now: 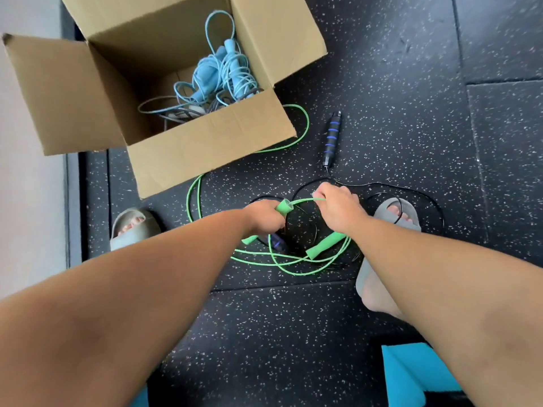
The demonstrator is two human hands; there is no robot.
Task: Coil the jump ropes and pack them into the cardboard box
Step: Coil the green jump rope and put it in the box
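My left hand (pixel 266 218) is closed around one handle of the green jump rope (pixel 194 195), whose round end sticks out toward my right hand. My right hand (pixel 338 207) pinches the green cord just beside that handle. The second green handle (pixel 324 245) lies on the floor under my right wrist, amid loose green loops. A black jump rope with a blue-banded handle (pixel 332 139) lies tangled beneath. The open cardboard box (pixel 205 148) stands at the upper left, holding a light blue jump rope (pixel 217 74) and a grey one.
The floor is black speckled rubber matting. My feet in grey sandals rest at the left (pixel 133 229) and right (pixel 390 218) of the ropes. A pale wall runs along the left edge. A turquoise object (pixel 411 374) sits at the lower right.
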